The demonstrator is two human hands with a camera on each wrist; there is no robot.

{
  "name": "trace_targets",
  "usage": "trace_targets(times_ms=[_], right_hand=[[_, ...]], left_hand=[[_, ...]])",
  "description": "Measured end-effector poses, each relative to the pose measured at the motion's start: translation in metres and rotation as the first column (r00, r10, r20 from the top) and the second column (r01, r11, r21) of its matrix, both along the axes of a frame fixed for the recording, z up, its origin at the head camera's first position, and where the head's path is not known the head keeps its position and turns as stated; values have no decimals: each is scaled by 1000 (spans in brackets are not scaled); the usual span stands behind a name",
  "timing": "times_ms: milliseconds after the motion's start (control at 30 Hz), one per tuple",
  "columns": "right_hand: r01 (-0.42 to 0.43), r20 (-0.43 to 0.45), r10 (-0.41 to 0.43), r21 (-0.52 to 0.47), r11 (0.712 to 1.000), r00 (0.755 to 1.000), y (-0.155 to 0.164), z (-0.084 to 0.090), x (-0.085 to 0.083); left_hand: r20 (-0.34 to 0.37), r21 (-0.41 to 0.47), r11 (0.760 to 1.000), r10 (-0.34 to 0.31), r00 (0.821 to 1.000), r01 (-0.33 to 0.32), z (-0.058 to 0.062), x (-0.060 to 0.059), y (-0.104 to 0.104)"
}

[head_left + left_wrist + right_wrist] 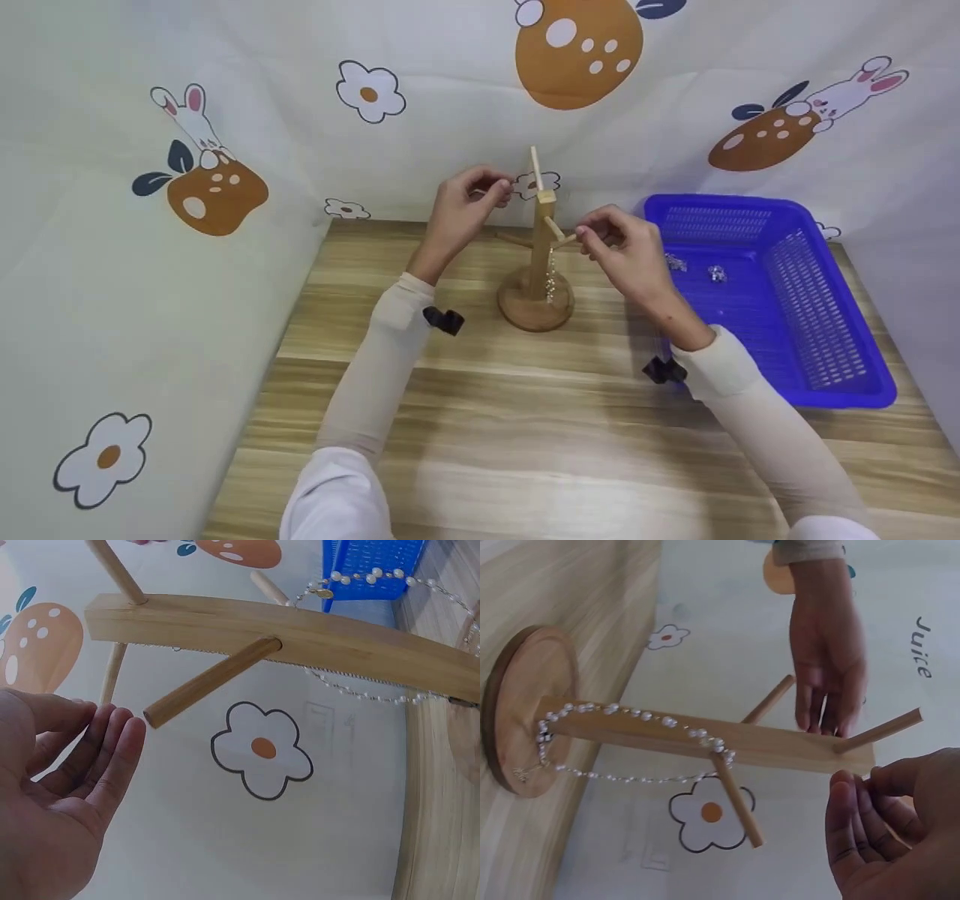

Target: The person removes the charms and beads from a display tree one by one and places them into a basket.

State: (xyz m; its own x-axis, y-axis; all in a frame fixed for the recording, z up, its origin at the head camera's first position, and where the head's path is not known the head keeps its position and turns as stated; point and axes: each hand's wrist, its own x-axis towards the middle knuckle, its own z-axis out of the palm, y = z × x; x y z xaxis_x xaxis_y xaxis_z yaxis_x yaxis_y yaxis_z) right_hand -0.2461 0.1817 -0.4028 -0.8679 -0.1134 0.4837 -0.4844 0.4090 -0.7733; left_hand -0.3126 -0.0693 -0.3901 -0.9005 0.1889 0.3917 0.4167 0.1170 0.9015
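Note:
A wooden stand (539, 259) with a round base and several pegs stands upright on the table. A pearl necklace (646, 716) loops over one peg and hangs down to the base. A fine silvery chain (360, 677) shows along the post's edge in the left wrist view. My left hand (465, 206) is left of the post's top, fingers loosely bent, nothing visible between them. My right hand (630, 251) is on the other side, thumb and fingertips right at a peg's end in the head view. In the right wrist view its fingers (844, 802) curve loosely beside the post top, apparently without holding anything.
A blue plastic basket (877, 367) sits to the right, under the right forearm, with small silvery pieces (718, 274) inside. Behind and on both sides rises a patterned cloth wall (435, 135), close behind the stand.

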Motion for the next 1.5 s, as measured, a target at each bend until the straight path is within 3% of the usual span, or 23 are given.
trace_targets(times_ms=[200, 333, 600, 767, 1067, 1500], right_hand=[[34, 136, -46, 93, 995, 990, -1, -10, -8], [21, 163, -46, 155, 988, 986, -3, -18, -11], [2, 187, -51, 253, 968, 981, -8, -32, -13], [-14, 196, -38, 258, 966, 980, -15, -37, -14], [1, 206, -55, 255, 967, 977, -26, -45, -11], [60, 195, -106, 230, 971, 975, -28, -49, -9]], left_hand=[[-36, -73, 997, 14, 999, -17, -12, 14, -16], [-19, -103, 994, 22, 1000, -24, -21, 22, -23], [36, -126, 991, -34, 999, 39, -38, 33, -24], [25, -106, 994, -16, 1000, 18, -47, 33, -20], [63, 17, 1000, -3, 998, 2, -56, 31, -15], [50, 10, 1000, 25, 998, -25, -58, 30, -12]])
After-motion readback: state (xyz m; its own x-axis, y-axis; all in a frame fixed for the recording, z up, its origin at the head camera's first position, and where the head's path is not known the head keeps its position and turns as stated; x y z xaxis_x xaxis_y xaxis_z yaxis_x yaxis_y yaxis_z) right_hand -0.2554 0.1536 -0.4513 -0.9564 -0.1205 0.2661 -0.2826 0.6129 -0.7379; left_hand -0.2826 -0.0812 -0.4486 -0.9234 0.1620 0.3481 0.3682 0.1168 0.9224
